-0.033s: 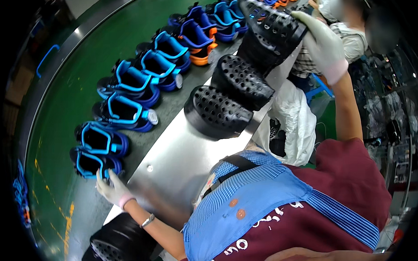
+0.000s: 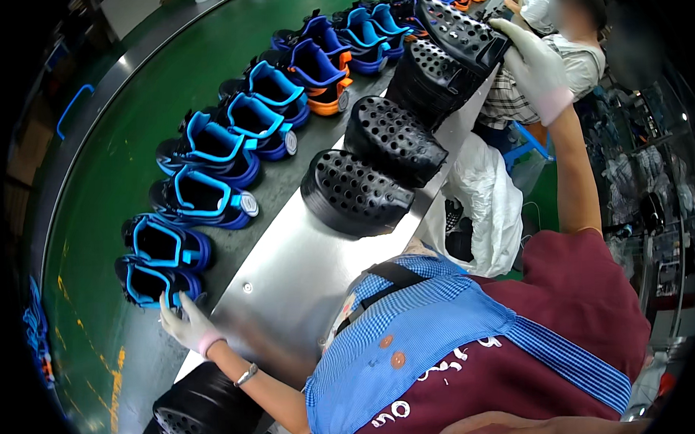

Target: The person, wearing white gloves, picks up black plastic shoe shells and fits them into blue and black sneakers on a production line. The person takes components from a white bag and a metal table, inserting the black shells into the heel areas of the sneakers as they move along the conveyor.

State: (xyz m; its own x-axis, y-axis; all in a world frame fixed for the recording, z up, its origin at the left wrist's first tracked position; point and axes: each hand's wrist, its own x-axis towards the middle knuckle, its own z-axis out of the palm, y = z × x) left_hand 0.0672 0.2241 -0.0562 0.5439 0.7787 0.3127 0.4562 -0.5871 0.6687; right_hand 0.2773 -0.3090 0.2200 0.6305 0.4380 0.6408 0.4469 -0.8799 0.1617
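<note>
My gloved right hand holds a black perforated block, shaped like the front of a shoe, by its upper right end. This block is tilted above a similar black block. Two more perforated blocks rest nearer on the metal ledge. At the lower left, my gloved left hand has its fingers around the heel of the nearest black-and-blue sports shoe. Part of that heel is hidden by the fingers. Beside it stands another shoe with light blue lining.
A curved row of sports shoes, some with orange heels, stands on the green conveyor. More black blocks lie at the lower left of the metal ledge. A white sack hangs below it. A co-worker is at the upper right.
The block in my right hand has shifted right, uncovering the holes of the block beneath it. My left hand stays at the nearest shoe's heel. The whole view has shifted slightly.
</note>
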